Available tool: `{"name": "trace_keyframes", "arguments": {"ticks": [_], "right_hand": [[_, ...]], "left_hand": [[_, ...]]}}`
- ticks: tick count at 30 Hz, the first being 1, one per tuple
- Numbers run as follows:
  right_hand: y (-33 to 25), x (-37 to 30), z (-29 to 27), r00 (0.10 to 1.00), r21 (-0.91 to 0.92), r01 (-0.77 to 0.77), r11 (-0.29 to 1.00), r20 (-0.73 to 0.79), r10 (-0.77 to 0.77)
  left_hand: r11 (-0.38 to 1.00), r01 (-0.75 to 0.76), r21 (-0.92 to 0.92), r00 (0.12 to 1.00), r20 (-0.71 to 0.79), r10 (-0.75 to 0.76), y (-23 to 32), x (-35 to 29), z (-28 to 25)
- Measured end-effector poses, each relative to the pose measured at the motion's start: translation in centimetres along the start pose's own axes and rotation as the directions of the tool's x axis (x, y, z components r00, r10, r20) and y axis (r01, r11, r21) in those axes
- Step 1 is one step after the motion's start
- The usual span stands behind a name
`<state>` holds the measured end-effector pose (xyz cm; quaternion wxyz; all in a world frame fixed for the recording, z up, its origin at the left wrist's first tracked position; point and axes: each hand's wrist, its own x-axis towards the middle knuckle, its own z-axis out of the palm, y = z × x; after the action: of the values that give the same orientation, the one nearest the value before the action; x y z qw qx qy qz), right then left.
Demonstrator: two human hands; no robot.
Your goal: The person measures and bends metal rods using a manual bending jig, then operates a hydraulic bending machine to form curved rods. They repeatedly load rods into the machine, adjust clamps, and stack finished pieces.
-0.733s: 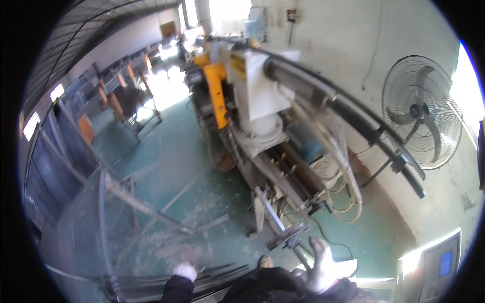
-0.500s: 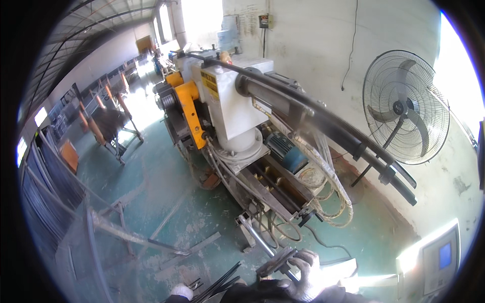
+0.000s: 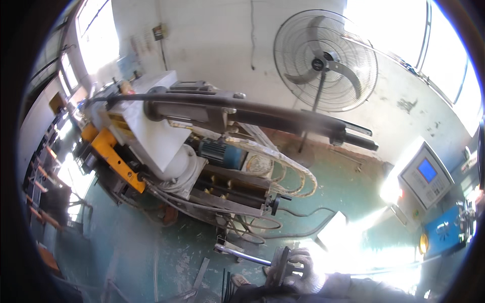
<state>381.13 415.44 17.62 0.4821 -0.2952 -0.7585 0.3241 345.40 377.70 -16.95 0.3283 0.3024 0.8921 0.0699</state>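
Note:
My right hand (image 3: 306, 272), in a pale work glove, is at the lower middle with its fingers curled around a dark flat metal piece (image 3: 281, 266). The piece stands roughly upright, and its lower end is hidden by dark clothing. A shiny metal bar (image 3: 245, 254) runs from the machine's foot toward this piece; whether they touch I cannot tell. My left hand does not show. Several thin dark rods (image 3: 227, 287) stick up at the bottom edge, beside a shoe (image 3: 240, 280).
A large pipe-bending machine (image 3: 166, 121) with a long dark shaft (image 3: 283, 115) spans the middle. A standing fan (image 3: 323, 63) is by the wall. At the right are a control panel (image 3: 427, 174) with a blue screen and a blue box (image 3: 444, 230). Cables (image 3: 303, 235) lie on the green floor.
The view has swung to the right, so machine and fan sit farther left and the blue box has appeared. A white rounded shape at lower left has left view. My right hand keeps its hold.

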Motion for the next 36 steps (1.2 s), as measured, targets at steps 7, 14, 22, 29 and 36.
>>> {"name": "trace_keyframes", "arguments": {"ticks": [7, 14, 22, 29, 36], "right_hand": [[-2.6, 1.1, -0.2, 0.899, -0.101, -0.435, 0.895, -0.002, 0.437], [-3.7, 1.8, -0.6, 0.824, -0.108, -0.554, 0.826, 0.073, 0.562], [-3.2, 1.6, -1.1, 0.831, -0.095, -0.544, 0.833, 0.075, 0.551], [-2.2, 1.9, -2.0, 0.83, -0.096, -0.529, 0.843, 0.147, 0.537], [-2.2, 3.8, 1.8, 0.93, -0.04, -0.351, 0.935, -0.13, 0.343]], "left_hand": [[0.866, -0.193, -0.462, 0.911, -0.413, -0.017, 12.5, 9.4, -14.8], [0.402, -0.553, -0.73, 0.827, -0.42, 0.374, 34.9, 5.1, -29.2], [0.64, -0.7, -0.317, 0.711, -0.387, 0.586, 40.9, 5.5, -23.2], [0.545, -0.736, -0.402, 0.677, -0.459, 0.576, 41.6, 4.8, -22.7], [0.599, -0.741, -0.303, 0.657, -0.51, 0.555, 41.5, 3.3, -23.9]]}}
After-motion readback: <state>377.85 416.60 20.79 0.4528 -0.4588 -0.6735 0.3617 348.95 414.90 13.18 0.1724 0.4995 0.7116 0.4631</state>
